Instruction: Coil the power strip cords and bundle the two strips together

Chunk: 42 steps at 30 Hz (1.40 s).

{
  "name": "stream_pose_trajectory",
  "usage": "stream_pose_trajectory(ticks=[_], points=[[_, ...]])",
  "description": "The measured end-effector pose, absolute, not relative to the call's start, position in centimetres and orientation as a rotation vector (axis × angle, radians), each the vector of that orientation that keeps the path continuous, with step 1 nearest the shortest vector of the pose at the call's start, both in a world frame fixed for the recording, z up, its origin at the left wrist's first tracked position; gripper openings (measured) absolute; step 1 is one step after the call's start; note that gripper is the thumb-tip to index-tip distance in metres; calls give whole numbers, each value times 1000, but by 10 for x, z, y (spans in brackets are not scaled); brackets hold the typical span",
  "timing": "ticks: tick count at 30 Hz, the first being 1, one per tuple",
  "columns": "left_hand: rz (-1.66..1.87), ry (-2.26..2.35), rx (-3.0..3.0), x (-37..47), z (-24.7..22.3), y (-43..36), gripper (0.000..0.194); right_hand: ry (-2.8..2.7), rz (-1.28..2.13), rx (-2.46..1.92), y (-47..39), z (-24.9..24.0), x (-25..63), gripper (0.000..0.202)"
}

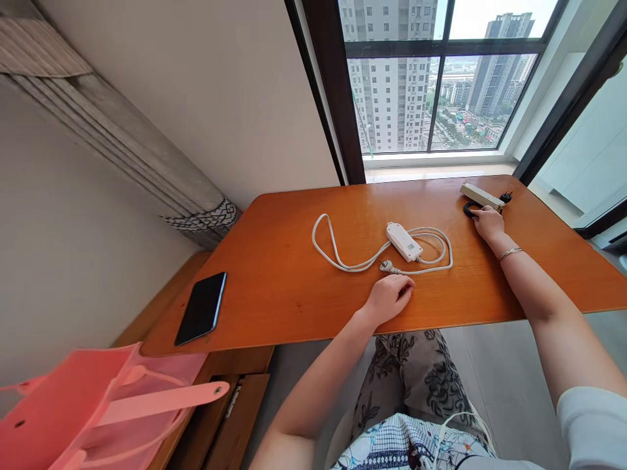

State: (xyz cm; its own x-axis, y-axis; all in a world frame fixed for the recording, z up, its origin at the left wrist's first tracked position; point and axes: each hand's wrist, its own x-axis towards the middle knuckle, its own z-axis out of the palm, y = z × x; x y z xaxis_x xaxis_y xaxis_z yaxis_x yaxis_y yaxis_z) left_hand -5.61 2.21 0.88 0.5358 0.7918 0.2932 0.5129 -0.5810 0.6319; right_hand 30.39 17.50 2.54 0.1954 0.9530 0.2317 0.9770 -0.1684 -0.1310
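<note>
Right hand [490, 223] at a black cord [467, 209] beside a pale power strip [480, 194] on the table's [284, 261] far right, fingers bent, grip unclear: seemingly a reach, calling for a sure pinch. Left hand [390, 299], loosely curled, contents hidden, rests near a white plug [388, 266].

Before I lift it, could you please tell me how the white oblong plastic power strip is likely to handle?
The white power strip should stay rigid, judging by its boxy casing. Its thin white cord will probably flop and trail, since it lies in loose loops. The white plug may drag or swing, being at its free end.
</note>
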Motion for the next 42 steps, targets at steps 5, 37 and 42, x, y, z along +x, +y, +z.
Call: stream_pose_trajectory(ticks=[5,37,42], points=[[806,1043,2276,-56,7,24,14,-1759,-89,-2164,175,26,297,44],[812,1064,2569,-59,36,52,58,-2272,84,-1218,3,37,179,28],[779,773,2560,-47,60,50,41,-2056,63,-1114,8,50,167,18]])
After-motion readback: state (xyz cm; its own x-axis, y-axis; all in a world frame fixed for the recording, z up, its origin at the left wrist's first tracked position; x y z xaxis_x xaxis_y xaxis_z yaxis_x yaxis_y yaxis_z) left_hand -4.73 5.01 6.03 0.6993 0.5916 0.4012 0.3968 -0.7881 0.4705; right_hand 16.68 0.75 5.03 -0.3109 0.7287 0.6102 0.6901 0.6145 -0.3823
